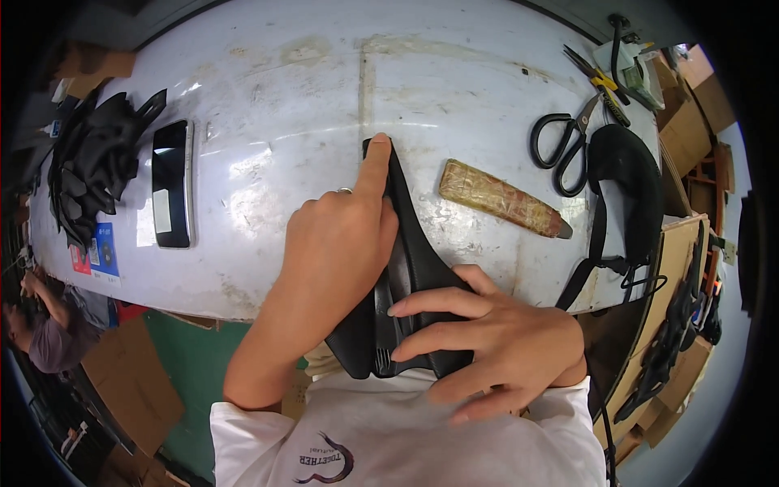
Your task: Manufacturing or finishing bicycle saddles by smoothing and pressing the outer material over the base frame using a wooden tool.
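Note:
A black bicycle saddle [418, 252] lies against the table's near edge, its narrow nose pointing away from me and its wide rear near my shirt. My left hand [341, 239] is on the nose from the left. Its index finger stretches along to the tip, and the other fingers curl against the saddle's side, their tips partly hidden. On the rear right of the saddle rests my right hand [507, 329], fingers spread, two of them reaching over the central groove. To the right of the nose lies a knife-like tool [499, 199] with a tape-wrapped handle.
Black-handled scissors [568, 154], yellow-handled pliers [602, 79] and a black padded piece with a strap [621, 166] lie at the right. At the left are a phone [172, 203] and black cut pieces [97, 162]. Another person [65, 333] is at the far left, beside cardboard [130, 390].

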